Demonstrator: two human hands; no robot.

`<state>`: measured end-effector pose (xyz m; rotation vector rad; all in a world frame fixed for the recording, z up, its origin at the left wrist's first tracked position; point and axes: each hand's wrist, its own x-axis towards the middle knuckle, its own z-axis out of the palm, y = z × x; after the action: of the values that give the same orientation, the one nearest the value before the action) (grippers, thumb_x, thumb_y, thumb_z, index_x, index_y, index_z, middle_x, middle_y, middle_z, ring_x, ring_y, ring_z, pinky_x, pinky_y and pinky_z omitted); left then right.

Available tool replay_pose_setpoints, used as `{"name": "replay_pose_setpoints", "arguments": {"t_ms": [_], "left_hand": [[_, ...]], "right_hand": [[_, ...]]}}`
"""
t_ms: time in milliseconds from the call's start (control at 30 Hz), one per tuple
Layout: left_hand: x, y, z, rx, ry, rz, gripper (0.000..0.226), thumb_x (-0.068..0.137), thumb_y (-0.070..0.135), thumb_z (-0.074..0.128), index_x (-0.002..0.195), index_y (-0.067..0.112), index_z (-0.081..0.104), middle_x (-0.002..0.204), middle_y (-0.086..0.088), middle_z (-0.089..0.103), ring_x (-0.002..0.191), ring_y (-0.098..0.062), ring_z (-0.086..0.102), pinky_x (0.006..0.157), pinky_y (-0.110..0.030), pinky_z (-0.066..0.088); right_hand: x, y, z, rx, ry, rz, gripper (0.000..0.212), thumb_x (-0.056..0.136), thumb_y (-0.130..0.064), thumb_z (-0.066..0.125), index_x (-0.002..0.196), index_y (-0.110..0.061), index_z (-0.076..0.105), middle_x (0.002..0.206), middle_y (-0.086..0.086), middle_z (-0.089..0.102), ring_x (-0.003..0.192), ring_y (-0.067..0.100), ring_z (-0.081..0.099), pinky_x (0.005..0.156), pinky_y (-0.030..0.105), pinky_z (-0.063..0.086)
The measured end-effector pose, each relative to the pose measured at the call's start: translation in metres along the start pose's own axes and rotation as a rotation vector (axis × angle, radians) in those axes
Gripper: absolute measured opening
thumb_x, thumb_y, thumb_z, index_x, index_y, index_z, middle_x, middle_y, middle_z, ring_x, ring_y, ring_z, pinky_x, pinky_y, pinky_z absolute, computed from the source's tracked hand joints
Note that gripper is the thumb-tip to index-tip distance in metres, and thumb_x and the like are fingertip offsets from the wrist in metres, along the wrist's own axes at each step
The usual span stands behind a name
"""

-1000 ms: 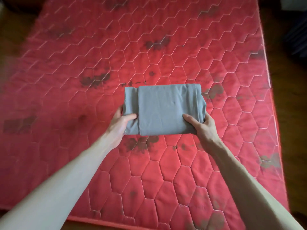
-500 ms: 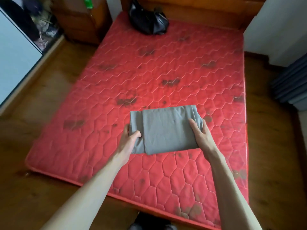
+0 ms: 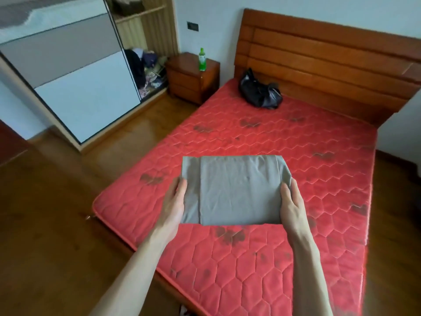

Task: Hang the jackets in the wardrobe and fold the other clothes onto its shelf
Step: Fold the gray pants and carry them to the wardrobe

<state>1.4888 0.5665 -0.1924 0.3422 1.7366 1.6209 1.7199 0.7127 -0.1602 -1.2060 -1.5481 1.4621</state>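
The folded grey garment (image 3: 234, 190) hung above the red mattress (image 3: 296, 224) near its foot edge, gripped at either side by the left hand (image 3: 176, 201) and right hand (image 3: 292, 206). Its loose layers could slip apart in carrying. The wardrobe (image 3: 95, 71) shelves stayed mostly hidden behind the sliding door.

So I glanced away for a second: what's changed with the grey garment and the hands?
The folded grey garment has come up off the red mattress, carried toward the wardrobe side. The left hand and right hand still hold its sides; the fold is unchanged.
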Motion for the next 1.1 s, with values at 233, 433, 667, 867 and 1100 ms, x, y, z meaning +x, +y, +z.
{"name": "replay_pose_setpoints", "arguments": {"t_ms": [233,433,667,867,1100], "left_hand": [[-0.012,0.025,-0.098,-0.037,0.194,0.01,0.054,0.106,0.057,0.044,0.157,0.037,0.042,0.158,0.018,0.046,0.144,-0.006,0.045,0.124,-0.045,0.034],[-0.014,0.057,-0.199,-0.069,0.31,0.054,0.044,0.11,0.054,0.035,0.151,0.042,0.046,0.141,0.017,0.059,0.128,-0.008,0.06,0.109,-0.042,0.051],[0.0,0.092,-0.333,-0.052,0.388,0.104,0.04,0.107,0.06,0.034,0.142,0.048,0.049,0.133,0.021,0.062,0.122,-0.003,0.063,0.096,-0.033,0.056],[0.016,0.11,-0.439,-0.075,0.436,0.102,0.061,0.09,0.064,0.058,0.145,0.04,0.047,0.13,0.012,0.065,0.112,-0.013,0.069,0.085,-0.034,0.059],[0.038,0.118,-0.528,-0.103,0.532,0.127,0.058,0.09,0.055,0.064,0.144,0.041,0.046,0.129,0.014,0.065,0.111,-0.012,0.07,0.082,-0.031,0.059]], "right_hand": [[-0.011,-0.036,0.089,0.011,-0.189,-0.062,0.035,0.113,-0.027,0.034,0.137,-0.043,0.055,0.13,-0.034,0.06,0.126,-0.016,0.049,0.11,0.021,0.034],[-0.014,-0.054,0.204,-0.002,-0.306,-0.066,0.039,0.112,-0.039,0.034,0.147,-0.037,0.052,0.145,-0.022,0.055,0.138,-0.006,0.044,0.122,0.034,0.03],[-0.038,-0.082,0.355,0.071,-0.433,-0.094,0.043,0.107,-0.046,0.051,0.148,-0.031,0.054,0.139,-0.022,0.062,0.131,-0.007,0.053,0.115,0.027,0.039],[-0.06,-0.103,0.469,0.098,-0.549,-0.096,0.033,0.1,-0.039,0.065,0.133,-0.034,0.063,0.122,-0.018,0.073,0.114,-0.001,0.067,0.095,0.024,0.05],[-0.064,-0.119,0.573,0.074,-0.6,-0.133,0.051,0.095,-0.041,0.071,0.142,-0.035,0.054,0.13,-0.02,0.067,0.118,-0.002,0.064,0.09,0.016,0.052]]}}
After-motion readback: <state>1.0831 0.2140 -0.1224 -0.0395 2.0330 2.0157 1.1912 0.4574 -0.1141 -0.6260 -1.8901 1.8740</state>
